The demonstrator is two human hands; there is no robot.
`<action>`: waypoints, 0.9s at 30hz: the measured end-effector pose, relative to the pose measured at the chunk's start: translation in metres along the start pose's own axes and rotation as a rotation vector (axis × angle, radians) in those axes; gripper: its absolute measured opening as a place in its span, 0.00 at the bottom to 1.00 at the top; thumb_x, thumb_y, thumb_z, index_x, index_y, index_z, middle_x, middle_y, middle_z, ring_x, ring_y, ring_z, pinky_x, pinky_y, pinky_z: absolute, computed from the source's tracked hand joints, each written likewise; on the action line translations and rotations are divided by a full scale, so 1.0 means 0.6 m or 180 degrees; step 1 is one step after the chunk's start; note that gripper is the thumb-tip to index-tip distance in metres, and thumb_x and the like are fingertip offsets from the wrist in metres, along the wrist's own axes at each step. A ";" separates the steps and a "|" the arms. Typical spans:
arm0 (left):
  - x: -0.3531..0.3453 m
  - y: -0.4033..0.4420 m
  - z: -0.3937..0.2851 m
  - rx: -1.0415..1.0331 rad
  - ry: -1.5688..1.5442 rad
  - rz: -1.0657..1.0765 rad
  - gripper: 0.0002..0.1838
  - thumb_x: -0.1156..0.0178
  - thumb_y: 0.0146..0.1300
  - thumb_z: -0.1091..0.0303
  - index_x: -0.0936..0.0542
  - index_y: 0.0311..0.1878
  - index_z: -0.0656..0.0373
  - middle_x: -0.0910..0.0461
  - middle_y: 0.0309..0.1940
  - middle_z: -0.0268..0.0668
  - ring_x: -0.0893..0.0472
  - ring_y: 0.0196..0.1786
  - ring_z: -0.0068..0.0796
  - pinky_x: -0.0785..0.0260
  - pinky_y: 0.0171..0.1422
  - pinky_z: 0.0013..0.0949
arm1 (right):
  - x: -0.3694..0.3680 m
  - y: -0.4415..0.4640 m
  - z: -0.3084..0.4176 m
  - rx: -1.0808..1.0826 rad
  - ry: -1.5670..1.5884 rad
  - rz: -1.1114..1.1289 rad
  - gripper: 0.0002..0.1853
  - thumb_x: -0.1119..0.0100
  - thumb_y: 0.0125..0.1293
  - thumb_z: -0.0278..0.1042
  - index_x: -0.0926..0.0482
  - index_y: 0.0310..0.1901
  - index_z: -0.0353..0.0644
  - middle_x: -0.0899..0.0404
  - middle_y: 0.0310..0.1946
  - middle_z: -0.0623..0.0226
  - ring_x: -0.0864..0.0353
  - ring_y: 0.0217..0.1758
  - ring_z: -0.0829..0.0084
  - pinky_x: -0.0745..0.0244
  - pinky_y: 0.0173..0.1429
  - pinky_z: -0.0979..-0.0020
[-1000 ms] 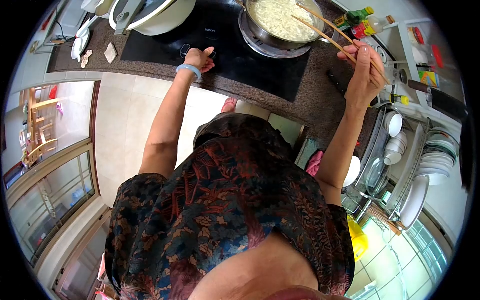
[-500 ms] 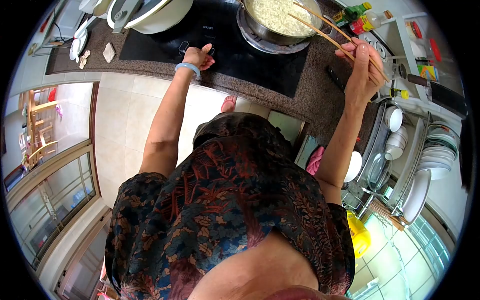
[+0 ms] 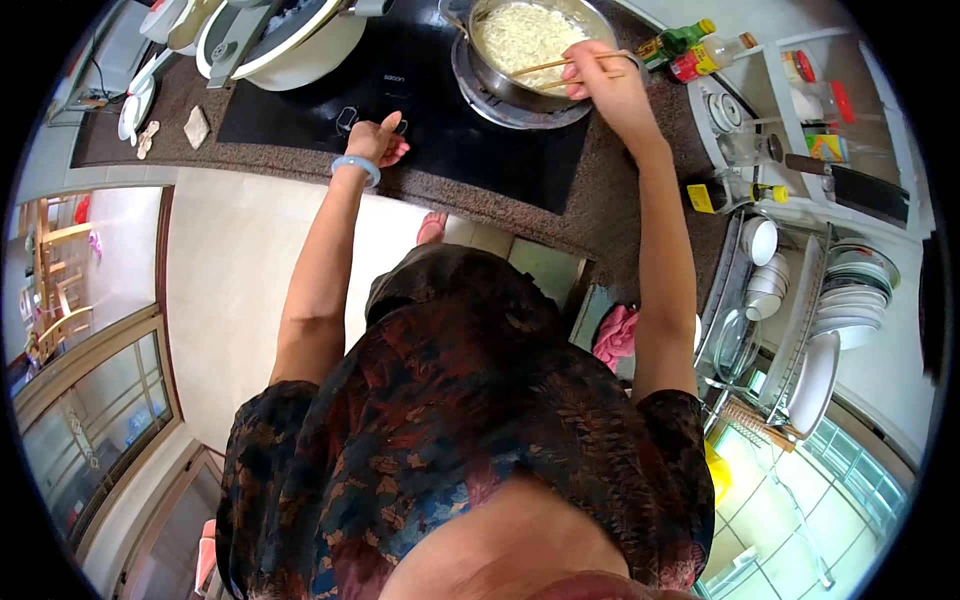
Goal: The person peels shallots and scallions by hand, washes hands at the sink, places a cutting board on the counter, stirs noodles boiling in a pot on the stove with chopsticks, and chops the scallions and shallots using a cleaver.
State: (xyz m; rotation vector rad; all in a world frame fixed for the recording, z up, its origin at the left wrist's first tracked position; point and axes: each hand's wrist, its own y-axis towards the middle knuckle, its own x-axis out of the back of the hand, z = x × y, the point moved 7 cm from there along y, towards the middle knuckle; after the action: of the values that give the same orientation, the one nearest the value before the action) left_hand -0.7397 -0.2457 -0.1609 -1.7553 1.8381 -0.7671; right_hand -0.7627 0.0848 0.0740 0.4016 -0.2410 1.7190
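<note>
My right hand (image 3: 606, 82) is closed round a pair of wooden chopsticks (image 3: 541, 68). Their tips reach into pale, stringy food (image 3: 530, 32), possibly noodles, in a metal pan (image 3: 499, 84) on the right side of the black cooktop (image 3: 440, 150). Near the cooktop's front edge, my left hand (image 3: 376, 141) holds nothing; its thumb stands apart from the loosely bent fingers. A pale bracelet (image 3: 357, 166) circles the left wrist, and control marks on the cooktop lie beside the hand.
A large white pot (image 3: 318, 62) stands on the cooktop's left. Bottles (image 3: 712, 58) line the counter at right, near a cleaver (image 3: 868, 192) on the shelf side. Bowls (image 3: 765, 285) and plates (image 3: 850, 300) fill the dish rack. A pink cloth (image 3: 615, 335) hangs below.
My right hand has moved left and forward over the pan's edge, bringing the chopstick tips down into the food. My left hand has stayed by the cooktop's front edge. The view has shifted slightly.
</note>
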 end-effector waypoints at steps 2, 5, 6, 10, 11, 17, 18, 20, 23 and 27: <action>0.000 0.000 0.000 0.0019 0.0007 -0.0063 0.29 0.35 0.64 0.41 0.20 0.33 0.64 0.17 0.23 0.38 0.20 0.23 0.26 0.24 0.31 0.29 | 0.004 0.010 -0.008 -0.0073 -0.0358 -0.0135 0.16 0.51 0.78 0.38 0.19 0.47 0.34 0.17 0.34 0.66 0.18 0.34 0.79 0.22 0.41 0.78; -0.002 -0.009 -0.005 0.0003 -0.0055 -0.0021 0.28 0.35 0.64 0.42 0.20 0.32 0.64 0.18 0.23 0.39 0.20 0.23 0.27 0.24 0.31 0.30 | 0.057 0.021 -0.012 0.0387 -0.0539 -0.0827 0.14 0.49 0.77 0.35 0.18 0.46 0.33 0.17 0.36 0.66 0.18 0.35 0.79 0.22 0.44 0.77; -0.002 -0.007 -0.004 0.0011 -0.0075 -0.0019 0.28 0.35 0.64 0.42 0.20 0.32 0.64 0.18 0.23 0.39 0.20 0.23 0.27 0.24 0.31 0.30 | 0.065 0.025 -0.006 0.0385 -0.0552 -0.0809 0.14 0.49 0.77 0.35 0.18 0.46 0.33 0.17 0.36 0.66 0.18 0.35 0.79 0.22 0.44 0.77; -0.004 -0.009 -0.003 -0.0004 -0.0120 -0.0051 0.27 0.35 0.65 0.44 0.21 0.31 0.65 0.18 0.23 0.39 0.20 0.23 0.27 0.24 0.30 0.30 | 0.095 0.037 -0.005 0.0834 -0.0794 -0.1220 0.14 0.47 0.76 0.35 0.19 0.47 0.32 0.15 0.36 0.65 0.18 0.36 0.80 0.23 0.43 0.78; -0.006 -0.011 -0.006 -0.0050 -0.0118 -0.0053 0.27 0.35 0.66 0.45 0.21 0.30 0.65 0.18 0.23 0.40 0.20 0.23 0.27 0.24 0.30 0.30 | 0.090 0.044 -0.015 0.0930 -0.0950 -0.1144 0.14 0.47 0.76 0.36 0.18 0.46 0.32 0.15 0.36 0.66 0.18 0.36 0.80 0.22 0.43 0.78; -0.007 -0.015 -0.008 -0.0104 -0.0217 -0.0025 0.27 0.36 0.66 0.46 0.21 0.30 0.65 0.18 0.22 0.40 0.19 0.23 0.27 0.24 0.30 0.29 | 0.054 0.033 0.005 0.0186 -0.0655 -0.0691 0.15 0.47 0.76 0.39 0.18 0.45 0.33 0.17 0.32 0.66 0.20 0.32 0.81 0.24 0.41 0.78; -0.007 -0.016 -0.008 -0.0102 -0.0224 -0.0028 0.27 0.36 0.66 0.46 0.21 0.30 0.65 0.18 0.22 0.40 0.19 0.23 0.27 0.24 0.30 0.29 | 0.057 0.030 0.013 0.0188 -0.0657 -0.0684 0.15 0.47 0.76 0.39 0.18 0.45 0.33 0.17 0.32 0.66 0.20 0.32 0.81 0.24 0.41 0.78; -0.006 -0.018 -0.010 -0.0118 -0.0158 -0.0112 0.27 0.37 0.68 0.46 0.21 0.27 0.65 0.17 0.22 0.42 0.18 0.22 0.28 0.24 0.28 0.30 | 0.070 0.022 0.028 0.0145 -0.0636 -0.0856 0.15 0.44 0.72 0.39 0.17 0.42 0.33 0.14 0.32 0.63 0.16 0.33 0.77 0.23 0.42 0.76; -0.006 -0.021 -0.011 -0.0144 -0.0197 -0.0130 0.27 0.37 0.67 0.46 0.21 0.27 0.65 0.17 0.22 0.41 0.19 0.22 0.29 0.24 0.28 0.30 | 0.081 0.010 0.045 0.0230 -0.0411 -0.0942 0.16 0.45 0.72 0.39 0.17 0.43 0.32 0.14 0.32 0.61 0.17 0.33 0.76 0.23 0.42 0.76; -0.008 -0.017 -0.007 -0.0122 -0.0259 -0.0170 0.27 0.37 0.67 0.46 0.21 0.27 0.65 0.17 0.22 0.42 0.19 0.21 0.29 0.24 0.28 0.31 | 0.085 -0.006 0.063 0.0196 -0.0323 -0.1029 0.17 0.45 0.72 0.40 0.17 0.43 0.31 0.14 0.34 0.61 0.16 0.34 0.75 0.23 0.43 0.75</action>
State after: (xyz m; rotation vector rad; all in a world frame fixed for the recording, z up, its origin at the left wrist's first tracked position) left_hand -0.7350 -0.2411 -0.1512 -1.8388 1.7699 -0.6745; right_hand -0.7616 0.1177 0.1287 0.5433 -0.1855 1.3927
